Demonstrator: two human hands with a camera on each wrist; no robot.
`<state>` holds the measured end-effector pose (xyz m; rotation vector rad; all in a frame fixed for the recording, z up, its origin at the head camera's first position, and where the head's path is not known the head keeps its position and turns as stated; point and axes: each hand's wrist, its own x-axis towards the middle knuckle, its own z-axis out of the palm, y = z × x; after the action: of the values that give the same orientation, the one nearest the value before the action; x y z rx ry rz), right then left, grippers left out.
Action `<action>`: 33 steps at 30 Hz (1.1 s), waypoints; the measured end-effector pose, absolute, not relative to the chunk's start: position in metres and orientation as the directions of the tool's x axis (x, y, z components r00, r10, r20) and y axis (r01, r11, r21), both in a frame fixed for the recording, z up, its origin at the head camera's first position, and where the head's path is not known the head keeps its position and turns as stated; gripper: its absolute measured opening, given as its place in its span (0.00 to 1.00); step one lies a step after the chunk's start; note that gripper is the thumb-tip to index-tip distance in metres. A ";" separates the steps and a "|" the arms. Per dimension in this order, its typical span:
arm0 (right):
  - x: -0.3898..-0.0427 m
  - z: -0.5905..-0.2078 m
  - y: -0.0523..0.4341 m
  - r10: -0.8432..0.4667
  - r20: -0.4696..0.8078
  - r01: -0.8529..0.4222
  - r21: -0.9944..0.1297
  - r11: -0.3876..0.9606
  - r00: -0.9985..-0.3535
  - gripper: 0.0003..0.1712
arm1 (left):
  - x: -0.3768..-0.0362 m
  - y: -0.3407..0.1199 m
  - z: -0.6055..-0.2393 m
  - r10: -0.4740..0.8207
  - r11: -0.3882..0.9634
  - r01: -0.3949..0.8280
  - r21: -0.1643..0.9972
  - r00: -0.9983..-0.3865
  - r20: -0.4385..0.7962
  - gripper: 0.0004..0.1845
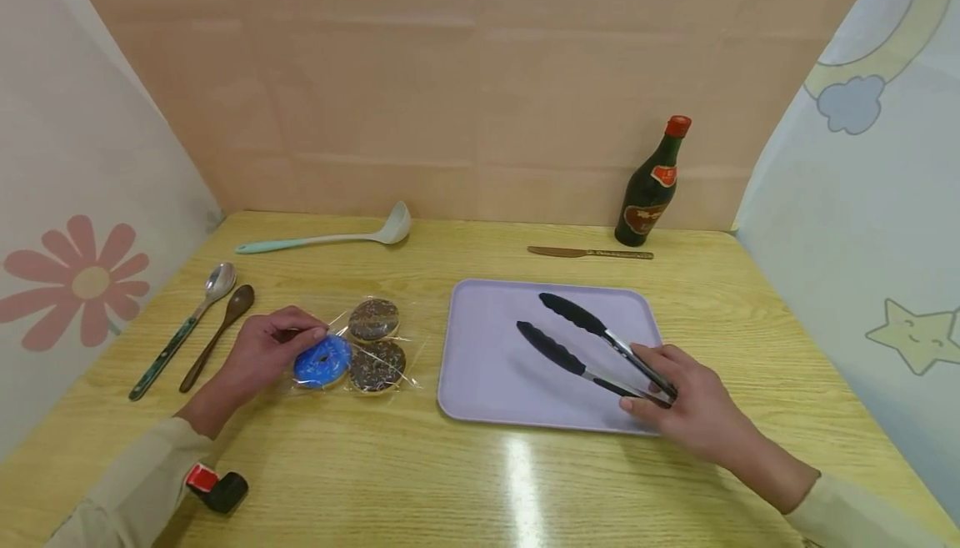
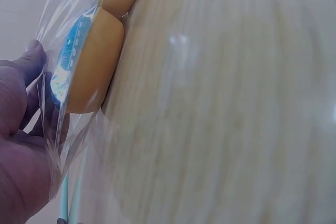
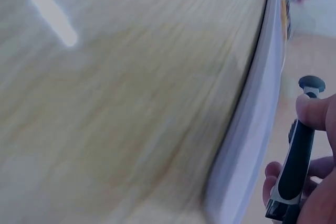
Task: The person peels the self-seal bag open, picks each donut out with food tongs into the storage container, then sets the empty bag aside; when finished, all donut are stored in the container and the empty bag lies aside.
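While doughnuts (image 1: pixel 352 346) lay bagged, off tray (image 1: pixel 480 364), held tongs (image 1: pixel 592 345) spread in right hand (image 1: pixel 686 402), pinched bag (image 1: pixel 408 348) with left hand (image 1: pixel 262 352); transfer unstarted.

The table (image 1: pixel 450 481) is pale yellow wood with a visible grain. The tray (image 1: pixel 487 364) is lilac; the tongs (image 1: pixel 592 348) have black tips and steel arms. In the clear bag (image 1: pixel 352 344), one doughnut (image 1: pixel 322 360) is iced bright blue, two doughnuts (image 1: pixel 375 339) dark brown with pale sprinkles. The ladle (image 1: pixel 322 238) is mint green, the bottle (image 1: pixel 651 189) dark with a red cap and label. The left curtain (image 1: pixel 75 281) bears a pink flower.
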<state>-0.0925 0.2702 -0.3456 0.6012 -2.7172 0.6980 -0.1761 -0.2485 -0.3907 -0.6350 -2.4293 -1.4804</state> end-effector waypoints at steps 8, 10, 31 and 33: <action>-0.111 -0.331 0.229 -0.518 0.322 -0.609 -0.368 0.703 -0.792 0.33 | -0.176 -0.253 -0.392 0.231 0.428 0.458 0.779 -0.889 0.396 0.05; -0.115 -0.328 0.220 -0.550 0.309 -0.630 -0.351 0.693 -0.776 0.32 | -0.176 -0.253 -0.392 0.237 0.421 0.455 0.785 -0.890 0.389 0.05; -0.144 -0.322 0.164 -0.697 0.092 -0.694 -0.249 0.675 -0.711 0.33 | -0.177 -0.247 -0.391 0.226 0.412 0.477 0.776 -0.879 0.420 0.05; -0.146 -0.323 0.162 -0.706 0.076 -0.699 -0.253 0.669 -0.704 0.33 | -0.177 -0.246 -0.392 0.222 0.403 0.474 0.783 -0.881 0.419 0.05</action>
<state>-0.1458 0.1622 -0.3233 1.2186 -2.8959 0.4201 -0.1775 -0.2456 -0.3922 -0.6117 -2.4134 -1.4696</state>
